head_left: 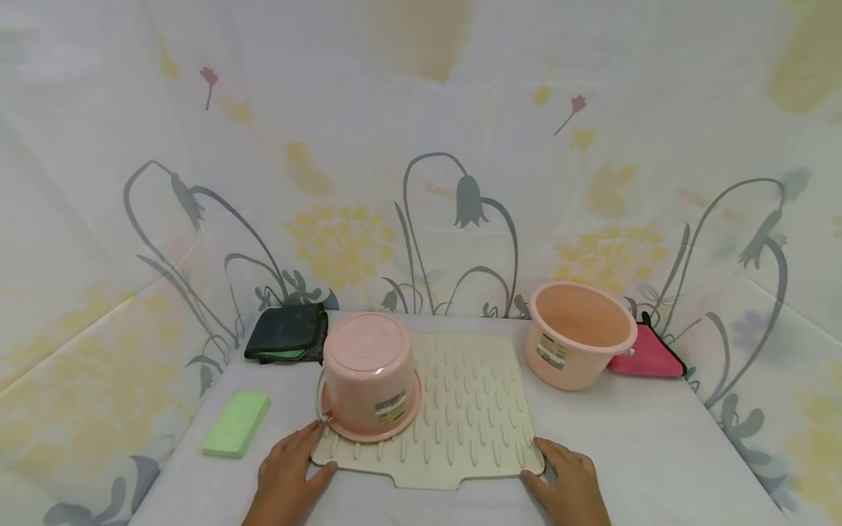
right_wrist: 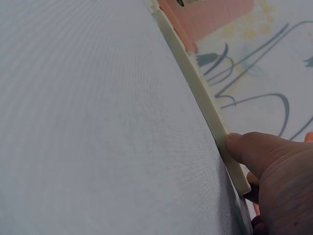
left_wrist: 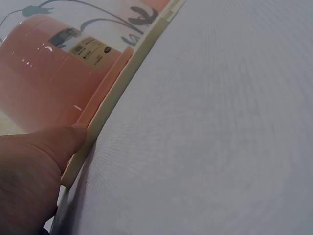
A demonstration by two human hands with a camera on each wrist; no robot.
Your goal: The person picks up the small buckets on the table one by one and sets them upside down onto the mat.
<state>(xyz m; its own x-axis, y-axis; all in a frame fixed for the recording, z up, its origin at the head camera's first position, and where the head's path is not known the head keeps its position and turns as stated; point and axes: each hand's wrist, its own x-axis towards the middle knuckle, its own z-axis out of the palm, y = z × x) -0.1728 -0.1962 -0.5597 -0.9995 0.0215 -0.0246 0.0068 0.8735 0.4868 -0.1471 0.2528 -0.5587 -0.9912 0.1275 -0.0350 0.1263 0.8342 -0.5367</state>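
A cream draining board (head_left: 470, 409) with raised ribs lies on the white-covered table. Upside down on its left part stands a pink bucket (head_left: 368, 372), with a label on its side. My left hand (head_left: 289, 471) grips the board's front left corner, thumb at the front edge and fingers along the side, close to the bucket's rim. At the front right corner, my right hand (head_left: 569, 482) holds the board the same way. The right wrist view shows that thumb (right_wrist: 244, 147) against the board's edge, the other fingers mostly hidden behind it.
Right of the board an upright peach bucket (head_left: 559, 365) stands in front of a pink pouch (head_left: 651, 354). On the left are a dark folded wallet-like item (head_left: 286, 332) and a light green block (head_left: 237, 424). A flower-patterned curtain (head_left: 355, 146) surrounds the table.
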